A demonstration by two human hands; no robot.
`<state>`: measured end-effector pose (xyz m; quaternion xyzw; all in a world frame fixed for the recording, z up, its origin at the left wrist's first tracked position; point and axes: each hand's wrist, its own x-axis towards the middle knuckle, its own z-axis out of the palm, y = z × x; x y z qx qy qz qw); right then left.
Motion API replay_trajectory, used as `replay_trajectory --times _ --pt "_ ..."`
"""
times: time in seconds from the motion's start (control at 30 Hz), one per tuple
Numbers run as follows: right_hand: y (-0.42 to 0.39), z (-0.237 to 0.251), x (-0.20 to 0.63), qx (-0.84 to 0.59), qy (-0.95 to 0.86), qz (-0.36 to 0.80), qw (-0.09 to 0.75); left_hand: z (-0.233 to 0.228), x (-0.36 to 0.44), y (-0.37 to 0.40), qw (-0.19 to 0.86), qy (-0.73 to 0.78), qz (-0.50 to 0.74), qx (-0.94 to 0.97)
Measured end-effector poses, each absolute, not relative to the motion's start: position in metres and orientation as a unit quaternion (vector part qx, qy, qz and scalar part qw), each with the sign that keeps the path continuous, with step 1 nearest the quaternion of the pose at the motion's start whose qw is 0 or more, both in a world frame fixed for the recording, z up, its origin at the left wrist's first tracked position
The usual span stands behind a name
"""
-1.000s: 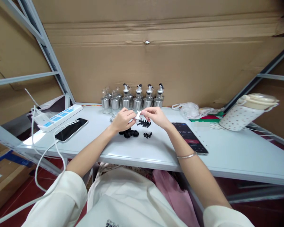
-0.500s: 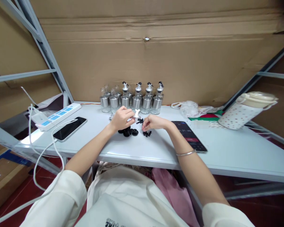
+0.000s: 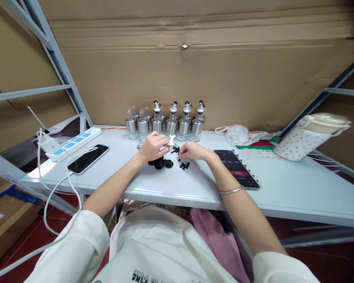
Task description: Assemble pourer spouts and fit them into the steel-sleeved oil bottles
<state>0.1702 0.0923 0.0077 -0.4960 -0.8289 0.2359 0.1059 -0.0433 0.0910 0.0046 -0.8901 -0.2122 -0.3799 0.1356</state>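
Observation:
My left hand [image 3: 155, 148] is closed around a white plastic pourer spout [image 3: 172, 140], its forked top standing up beyond the fingertips. Close to it, my right hand [image 3: 191, 151] has thumb and fingers pinched together over the table; whatever is between them is too small to make out. Small black plugs [image 3: 184, 166] lie scattered just below the right fingertips. More small black pieces [image 3: 175, 149] sit between the two hands. Under the left hand is a heap of round black caps [image 3: 159, 163], partly covered by the wrist.
Several glass bottles with steel sleeves [image 3: 171, 126] line the back, some wearing pourer tops [image 3: 188, 105]. On the left are a power strip [image 3: 76, 143] and a phone [image 3: 88, 159] with a white cable. A phone showing a timer [image 3: 234, 169], a plastic bag [image 3: 237, 135] and a dotted flask [image 3: 301, 139] stand right.
My right hand has drawn up slightly from the small black plugs, its fingers still pinched. The left hand keeps the white spout in nearly the same place. The view has shifted a little.

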Motion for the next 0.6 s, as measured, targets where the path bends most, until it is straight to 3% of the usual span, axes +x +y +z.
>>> replay_trajectory --times 0.6 --pt "0.0876 0.0114 0.1698 -0.476 -0.839 0.235 0.119 0.0046 -0.0427 0.0897 0.121 -0.218 -0.364 -0.897"
